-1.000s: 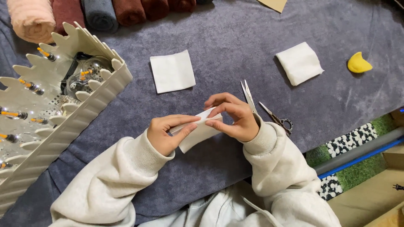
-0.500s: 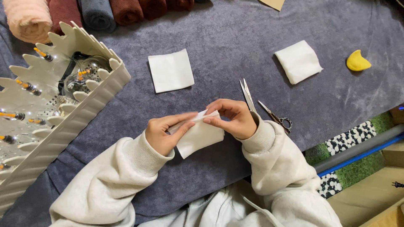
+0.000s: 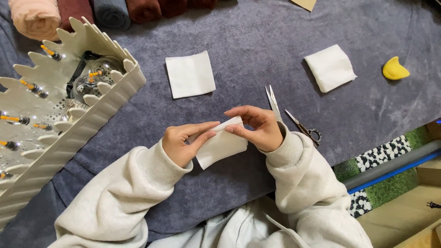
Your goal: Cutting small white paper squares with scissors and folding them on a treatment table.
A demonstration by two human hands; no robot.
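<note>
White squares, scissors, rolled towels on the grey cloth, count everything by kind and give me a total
White squares: 3, one flat, one thicker folded, one held by left hand and right hand
Scissors: 1
Rolled towels: at least 5, cut off by the frame
Yellow lump: 1
Basket: 1
Total: 11

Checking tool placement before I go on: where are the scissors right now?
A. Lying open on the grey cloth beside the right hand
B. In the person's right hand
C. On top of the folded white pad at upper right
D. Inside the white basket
A: the scissors lie open on the grey cloth, just past the right hand, which, with the left hand, holds a white square.
</note>
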